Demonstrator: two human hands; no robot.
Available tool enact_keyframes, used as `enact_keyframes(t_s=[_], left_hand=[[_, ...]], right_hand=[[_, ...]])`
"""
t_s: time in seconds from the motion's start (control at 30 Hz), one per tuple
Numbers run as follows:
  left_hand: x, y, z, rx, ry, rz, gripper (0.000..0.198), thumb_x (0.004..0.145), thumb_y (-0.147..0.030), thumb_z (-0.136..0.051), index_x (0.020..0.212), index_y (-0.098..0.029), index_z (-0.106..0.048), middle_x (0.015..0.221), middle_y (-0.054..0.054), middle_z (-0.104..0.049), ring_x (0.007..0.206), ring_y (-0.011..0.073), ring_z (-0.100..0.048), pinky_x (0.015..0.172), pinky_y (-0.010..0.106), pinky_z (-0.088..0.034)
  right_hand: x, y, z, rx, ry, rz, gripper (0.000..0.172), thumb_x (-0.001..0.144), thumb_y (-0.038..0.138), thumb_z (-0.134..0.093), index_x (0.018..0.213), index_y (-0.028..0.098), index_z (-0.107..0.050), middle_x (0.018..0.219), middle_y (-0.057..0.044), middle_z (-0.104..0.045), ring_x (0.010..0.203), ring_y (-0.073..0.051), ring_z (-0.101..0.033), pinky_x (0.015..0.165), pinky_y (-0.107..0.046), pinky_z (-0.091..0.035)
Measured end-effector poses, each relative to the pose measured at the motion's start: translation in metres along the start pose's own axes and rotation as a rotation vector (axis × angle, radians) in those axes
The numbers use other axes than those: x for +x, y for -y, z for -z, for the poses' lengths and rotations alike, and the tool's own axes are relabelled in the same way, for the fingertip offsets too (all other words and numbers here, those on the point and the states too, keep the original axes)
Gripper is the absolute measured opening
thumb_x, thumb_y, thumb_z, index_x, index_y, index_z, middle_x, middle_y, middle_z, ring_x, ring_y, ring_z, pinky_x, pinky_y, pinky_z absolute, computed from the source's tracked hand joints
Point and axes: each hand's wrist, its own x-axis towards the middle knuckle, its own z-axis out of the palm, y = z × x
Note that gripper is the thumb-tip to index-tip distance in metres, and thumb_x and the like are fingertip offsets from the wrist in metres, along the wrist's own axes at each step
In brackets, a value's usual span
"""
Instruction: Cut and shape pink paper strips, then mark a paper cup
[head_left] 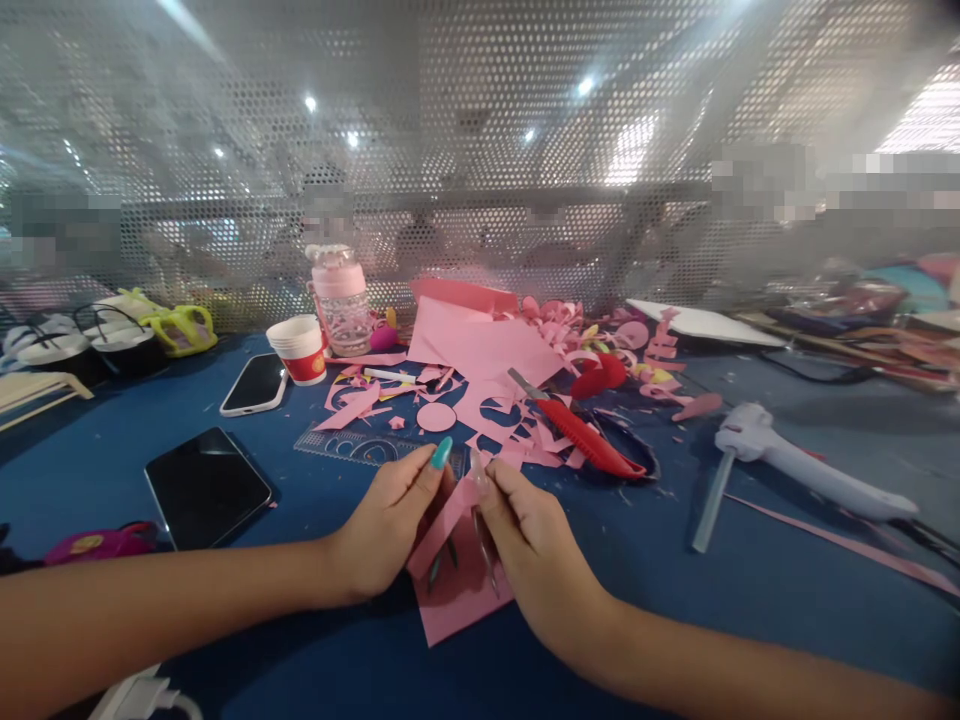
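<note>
Head view. The left grip [394,515] is curled almost closed, its thumb bent toward the index finger; whether its pinch bears on paper cannot be told, as the contact is hidden. The right grip [536,545] is pinched, its thumb resting on the upper end of a pink paper strip [446,530]. The strip slants between both grips, and its lower end lies beside the left palm. A pink sheet [450,615] hangs directly below the strip; whether the two are one folded piece cannot be confirmed.

Handling. Both papers should be light, flexible and easily creased. Hold the strip near its ends between thumb and fingertip, with light pressure; a hard squeeze is likely to mark it. Support the sheet by its edges.

Surroundings, relative to the grips. Just beyond, on the blue surface [622,600], lies a clear ruler [367,448]. Beyond the right grip are pink scraps [517,430] and a red cutter [589,440], its blade directed away; keep fingers and paper clear of it. Farther right lies a glue gun [814,455] with a glue stick [712,500] below its head. Left of the left grip lies a black phone [208,487].
</note>
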Motion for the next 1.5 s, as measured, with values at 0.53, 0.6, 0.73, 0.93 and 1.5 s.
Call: enact_keyframes(t_s=[0.53,0.6,0.73,0.93,1.5], left_hand=[[0.008,0.002,0.004,-0.251,0.170,0.080,0.035,0.073,-0.046,-0.061,0.068,-0.017,-0.042,0.060,-0.006,-0.041,0.051,0.0059,-0.036,0.049,0.018,-0.031],[0.009,0.001,0.002,-0.208,0.166,0.060,0.034,0.074,-0.046,-0.059,0.068,-0.017,-0.042,0.061,-0.006,-0.041,0.053,0.0067,-0.035,0.050,0.019,-0.032],[0.010,0.001,-0.002,-0.151,0.203,0.052,0.030,0.080,-0.046,-0.050,0.072,-0.017,-0.043,0.064,-0.005,-0.045,0.057,0.0087,-0.042,0.055,0.022,-0.036],[0.010,0.001,-0.002,0.090,0.092,-0.002,0.034,0.086,-0.045,-0.038,0.067,-0.018,-0.043,0.063,-0.004,-0.046,0.061,0.0120,-0.046,0.059,0.024,-0.037],[0.017,-0.003,0.019,0.661,-0.098,-0.249,0.029,0.088,-0.031,-0.036,0.062,-0.020,-0.036,0.053,-0.006,-0.038,0.049,0.0112,-0.036,0.049,0.023,-0.024]], right_hand=[[0.001,-0.005,0.000,0.072,-0.019,-0.064,0.027,0.088,0.036,-0.034,0.065,0.022,-0.033,0.047,0.005,-0.043,0.040,-0.009,-0.040,0.040,-0.021,-0.032],[0.001,-0.005,0.000,0.062,-0.011,-0.048,0.026,0.088,0.033,-0.034,0.065,0.022,-0.033,0.046,0.005,-0.044,0.039,-0.009,-0.041,0.039,-0.020,-0.032],[0.001,-0.004,-0.001,0.048,0.002,-0.024,0.025,0.088,0.032,-0.034,0.066,0.021,-0.036,0.047,0.006,-0.043,0.038,-0.008,-0.042,0.038,-0.020,-0.033],[0.005,-0.002,-0.005,0.366,0.097,-0.128,0.029,0.088,0.045,-0.031,0.071,0.022,-0.036,0.047,0.007,-0.040,0.037,-0.009,-0.043,0.037,-0.021,-0.037],[0.033,0.003,0.000,0.162,0.097,-0.007,0.017,0.063,0.005,-0.039,0.071,0.019,-0.046,0.072,0.000,-0.053,0.074,-0.016,-0.052,0.069,-0.028,-0.042]])
